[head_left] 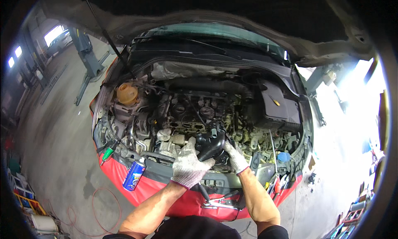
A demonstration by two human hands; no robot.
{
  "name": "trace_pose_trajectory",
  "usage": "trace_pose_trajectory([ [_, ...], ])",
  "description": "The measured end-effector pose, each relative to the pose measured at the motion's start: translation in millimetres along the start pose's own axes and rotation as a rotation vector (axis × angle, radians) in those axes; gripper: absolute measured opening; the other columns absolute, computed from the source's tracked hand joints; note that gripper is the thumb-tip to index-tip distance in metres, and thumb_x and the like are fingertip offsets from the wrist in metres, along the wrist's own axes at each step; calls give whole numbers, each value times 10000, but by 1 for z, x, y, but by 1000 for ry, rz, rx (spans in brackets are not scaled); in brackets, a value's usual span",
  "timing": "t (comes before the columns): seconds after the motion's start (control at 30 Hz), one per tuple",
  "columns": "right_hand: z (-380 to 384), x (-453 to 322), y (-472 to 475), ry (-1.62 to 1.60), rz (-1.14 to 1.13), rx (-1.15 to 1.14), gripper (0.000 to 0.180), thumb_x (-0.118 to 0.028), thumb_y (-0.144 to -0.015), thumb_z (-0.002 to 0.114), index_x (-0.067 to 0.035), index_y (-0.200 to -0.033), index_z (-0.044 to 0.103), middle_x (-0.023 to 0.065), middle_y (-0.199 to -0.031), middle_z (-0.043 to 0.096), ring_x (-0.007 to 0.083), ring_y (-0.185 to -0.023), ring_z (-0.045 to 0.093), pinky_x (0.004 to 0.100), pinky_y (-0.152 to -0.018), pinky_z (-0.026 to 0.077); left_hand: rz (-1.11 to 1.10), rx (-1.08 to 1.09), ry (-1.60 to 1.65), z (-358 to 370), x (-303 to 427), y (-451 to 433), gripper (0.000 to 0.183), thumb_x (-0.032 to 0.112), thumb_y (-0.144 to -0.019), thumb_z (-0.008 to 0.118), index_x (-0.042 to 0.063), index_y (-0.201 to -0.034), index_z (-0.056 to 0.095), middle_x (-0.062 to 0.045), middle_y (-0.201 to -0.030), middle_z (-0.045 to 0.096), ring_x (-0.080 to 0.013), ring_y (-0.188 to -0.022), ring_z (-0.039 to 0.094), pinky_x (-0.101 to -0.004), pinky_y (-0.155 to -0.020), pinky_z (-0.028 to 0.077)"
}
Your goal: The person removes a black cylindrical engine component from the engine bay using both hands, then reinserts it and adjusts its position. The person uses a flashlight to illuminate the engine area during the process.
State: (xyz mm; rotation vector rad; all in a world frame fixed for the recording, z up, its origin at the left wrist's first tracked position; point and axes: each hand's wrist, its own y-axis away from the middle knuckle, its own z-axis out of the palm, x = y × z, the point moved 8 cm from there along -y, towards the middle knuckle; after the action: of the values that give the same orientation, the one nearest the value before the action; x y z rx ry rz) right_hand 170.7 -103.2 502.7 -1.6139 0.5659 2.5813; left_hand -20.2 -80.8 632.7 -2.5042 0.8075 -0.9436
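Both my hands wear whitish knit work gloves. My left hand point(189, 164) grips the lower left side of a glossy black curved plastic duct point(214, 144), thumb along its edge. On the duct's right side, my right hand point(236, 158) has its fingers against it; part of that grip is hidden. The duct is over the front of the car's engine bay, and whether it rests on anything I cannot tell. Behind it lies the dark engine top point(192, 106). White and grey metal engine parts point(169, 147) show left of the duct.
A red fender cover point(152, 189) drapes the front, with a blue spray can point(134, 174) and several hand tools point(219, 202) on it. A green-handled tool point(108, 154) lies at left. The coolant tank point(127, 94) and black box point(273, 105) flank the engine. The hood point(217, 5) hangs overhead.
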Motion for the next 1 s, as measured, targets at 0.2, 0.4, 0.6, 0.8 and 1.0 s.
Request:
trace_pose_trajectory([
  [0.2, -18, 28, 50, -546, 108, -29, 386, -292, -964, 582, -76, -1284, 608, 111, -1208, 676, 259, -1059, 671, 439, -890, 578, -153, -486, 219, -25, 56, 13, 943, 447, -712, 823, -120, -1367, 452, -241, -1133, 679, -384, -1087, 657, -391, -950, 517],
  [0.4, -7, 40, 94, -731, 111, -94, 400, -370, -984, 541, -81, -1252, 609, 132, -1205, 679, 291, -1069, 674, 472, -947, 557, -73, -543, 129, -52, 66, -6, 455, 326, -910, 581, 25, -1246, 634, -202, -1171, 679, -348, -1121, 645, -406, -969, 499],
  [0.6, -3, 42, 122, -738, 180, -78, 447, -419, -987, 529, -78, -1268, 598, 134, -1209, 676, 287, -1085, 666, 460, -957, 554, -43, -766, 609, -16, 75, -5, 410, 195, -985, 524, 39, -1361, 573, -90, -1120, 688, -108, -965, 590, -271, -884, 483],
  [0.8, 4, 38, 141, -744, 231, -58, 453, -457, -1004, 484, -93, -1251, 592, 129, -1155, 687, 291, -1016, 686, 480, -878, 587, -116, -827, 642, -14, 85, 5, 345, 166, -974, 549, 22, -1273, 645, -92, -1117, 699, -126, -977, 623, -289, -883, 497],
  [1.0, 9, 33, 151, -823, 274, -82, 456, -471, -1006, 468, -108, -1250, 600, 131, -1158, 687, 285, -1021, 686, 498, -869, 584, 19, -566, 614, -20, 93, 7, 292, 128, -897, 610, -14, -1134, 702, -152, -1092, 705, -219, -1018, 667, -336, -915, 505],
])
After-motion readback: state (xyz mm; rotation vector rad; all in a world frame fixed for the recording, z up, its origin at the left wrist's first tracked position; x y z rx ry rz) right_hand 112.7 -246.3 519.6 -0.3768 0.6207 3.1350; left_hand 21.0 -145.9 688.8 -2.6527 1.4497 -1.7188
